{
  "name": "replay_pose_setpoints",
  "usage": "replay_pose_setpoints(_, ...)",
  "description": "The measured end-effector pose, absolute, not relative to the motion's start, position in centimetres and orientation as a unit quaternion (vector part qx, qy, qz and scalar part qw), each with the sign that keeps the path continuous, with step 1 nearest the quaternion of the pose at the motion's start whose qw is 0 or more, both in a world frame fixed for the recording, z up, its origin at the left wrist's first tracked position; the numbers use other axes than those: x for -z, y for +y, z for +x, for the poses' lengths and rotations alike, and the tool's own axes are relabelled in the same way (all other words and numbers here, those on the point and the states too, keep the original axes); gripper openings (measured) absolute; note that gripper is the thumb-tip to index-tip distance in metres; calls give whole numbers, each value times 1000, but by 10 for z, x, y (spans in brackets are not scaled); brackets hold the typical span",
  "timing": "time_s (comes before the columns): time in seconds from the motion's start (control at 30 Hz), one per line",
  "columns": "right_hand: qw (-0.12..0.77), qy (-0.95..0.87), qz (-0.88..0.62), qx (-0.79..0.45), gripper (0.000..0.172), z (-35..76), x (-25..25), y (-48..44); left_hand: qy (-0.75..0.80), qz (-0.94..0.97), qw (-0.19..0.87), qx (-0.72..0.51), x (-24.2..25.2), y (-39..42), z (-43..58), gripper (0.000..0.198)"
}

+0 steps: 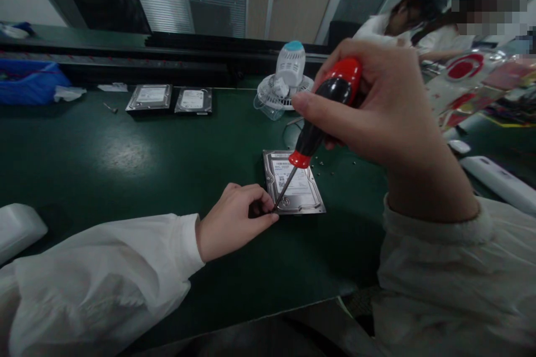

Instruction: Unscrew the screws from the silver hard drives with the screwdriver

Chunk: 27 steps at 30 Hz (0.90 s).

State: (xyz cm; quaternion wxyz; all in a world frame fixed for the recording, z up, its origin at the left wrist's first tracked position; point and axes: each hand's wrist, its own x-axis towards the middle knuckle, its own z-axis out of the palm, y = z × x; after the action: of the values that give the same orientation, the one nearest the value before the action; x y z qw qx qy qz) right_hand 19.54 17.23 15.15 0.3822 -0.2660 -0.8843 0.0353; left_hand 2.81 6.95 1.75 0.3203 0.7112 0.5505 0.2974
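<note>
Left hand (238, 215) comes in low from the left, forearm near the table, fingers curled, thumb and fingertips at the near-left corner of the hard disk drive (304, 184). Can't tell if they pinch anything (gap is dark). Drive lies flat, label up, mid-table. Screwdriver (315, 133) tip meets that same corner, shaft leaning right; probably better to stand it more upright, press straight down and turn slowly so it doesn't slip. Left fingertips should brace the corner but keep off the tip's path. Right hand (374, 106) is raised right of the drive, wrist bent, fingers wrapped firmly round the handle, thumb along its left side. Small loose screws (321, 163) lie just right of the drive.
</note>
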Motion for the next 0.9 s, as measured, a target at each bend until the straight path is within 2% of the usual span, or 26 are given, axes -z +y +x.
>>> replay_pose_setpoints(0.23,316,-927,-202,-28,29,203,-166,161,545,708,329,-305,-18,71,27,13)
replay_pose_setpoints(0.37,326,-933,-145,-46,35,201,-169,155,536,708,336,-315,-17,71,27,13)
replay_pose_setpoints(0.5,294,-944,-145,42,30,195,-172,143,535,710,321,-326,-15,70,27,13)
replay_pose_setpoints(0.57,267,-953,-139,41,26,194,-176,138,531,714,315,-329,-12,70,26,14)
replay_pose_setpoints(0.67,242,-963,-115,9,40,198,-181,137,527,716,314,-333,-10,71,26,13)
replay_pose_setpoints(0.83,271,-916,-227,187,49,202,-175,147,539,708,322,-324,-13,70,27,12)
replay_pose_setpoints(0.9,276,-897,-285,197,58,200,-171,149,545,707,322,-316,-14,70,27,13)
